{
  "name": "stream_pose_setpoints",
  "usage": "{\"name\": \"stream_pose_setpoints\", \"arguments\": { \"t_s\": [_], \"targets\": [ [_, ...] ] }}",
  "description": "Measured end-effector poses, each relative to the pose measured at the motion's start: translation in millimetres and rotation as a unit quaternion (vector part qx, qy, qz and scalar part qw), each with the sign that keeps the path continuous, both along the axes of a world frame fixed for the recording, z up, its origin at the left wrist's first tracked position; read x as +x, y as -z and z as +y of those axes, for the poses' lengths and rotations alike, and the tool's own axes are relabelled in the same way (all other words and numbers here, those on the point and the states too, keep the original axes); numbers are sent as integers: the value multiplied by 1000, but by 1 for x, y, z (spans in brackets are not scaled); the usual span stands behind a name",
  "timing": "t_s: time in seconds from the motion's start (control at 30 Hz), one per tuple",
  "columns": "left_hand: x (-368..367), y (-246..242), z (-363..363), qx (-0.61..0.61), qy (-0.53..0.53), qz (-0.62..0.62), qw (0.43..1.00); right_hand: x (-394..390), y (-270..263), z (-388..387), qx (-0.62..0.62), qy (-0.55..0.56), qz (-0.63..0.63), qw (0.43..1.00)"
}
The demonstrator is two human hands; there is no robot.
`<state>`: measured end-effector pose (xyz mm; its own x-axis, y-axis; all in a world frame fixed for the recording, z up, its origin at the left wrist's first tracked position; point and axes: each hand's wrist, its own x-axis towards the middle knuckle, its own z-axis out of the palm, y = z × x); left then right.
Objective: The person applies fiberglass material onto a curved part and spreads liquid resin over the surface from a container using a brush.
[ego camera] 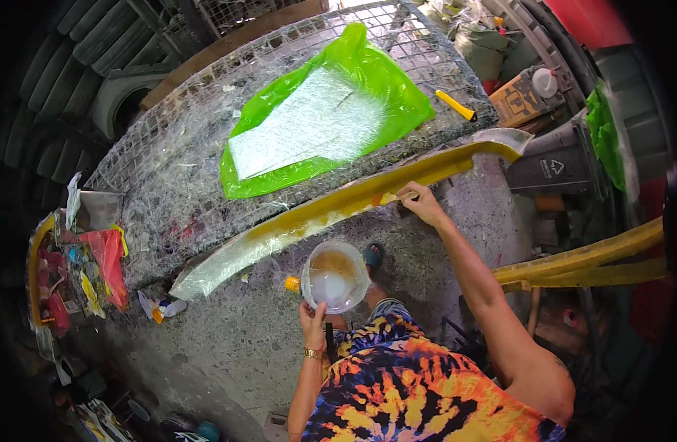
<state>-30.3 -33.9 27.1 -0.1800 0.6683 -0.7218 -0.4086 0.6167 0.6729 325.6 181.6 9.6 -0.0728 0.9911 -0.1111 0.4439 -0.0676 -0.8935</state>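
My left hand (pixel 315 326) grips the near rim of a clear plastic tub (pixel 337 276) with some liquid in the bottom. My right hand (pixel 421 204) holds a small brush (pixel 391 198) by its handle, its bristle end at the near edge of a long yellow curved moulding (pixel 344 201). Whitish, glossy fibre matting (pixel 222 271) covers the moulding's left end and part of its near edge. Beyond it, cut white fibreglass mat (pixel 316 121) lies on a bright green plastic sheet (pixel 410 96) on a mesh-topped bench (pixel 167 149). A yellow snap-off cutter (pixel 454 105) lies right of the sheet.
At the left are a red plastic bag (pixel 107 259) and another yellow moulded edge (pixel 36 271). A dark bin (pixel 548 166) and a cardboard box (pixel 521 99) stand at the right. More yellow mouldings (pixel 581 262) reach in from the right. An orange-capped bottle (pixel 292 284) is beside the tub.
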Motion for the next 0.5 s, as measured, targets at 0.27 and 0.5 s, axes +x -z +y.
{"name": "stream_pose_setpoints", "arguments": {
  "t_s": [0.27, 0.5],
  "targets": [
    [-4, 7, -10, -15, 16, 24, 999, 60, 8, -17, -58, 113, 65, 990],
    [6, 8, -1, -19, 62, 29, 997, 98, 18, -48, -103, 218, 136, 961]
  ]
}}
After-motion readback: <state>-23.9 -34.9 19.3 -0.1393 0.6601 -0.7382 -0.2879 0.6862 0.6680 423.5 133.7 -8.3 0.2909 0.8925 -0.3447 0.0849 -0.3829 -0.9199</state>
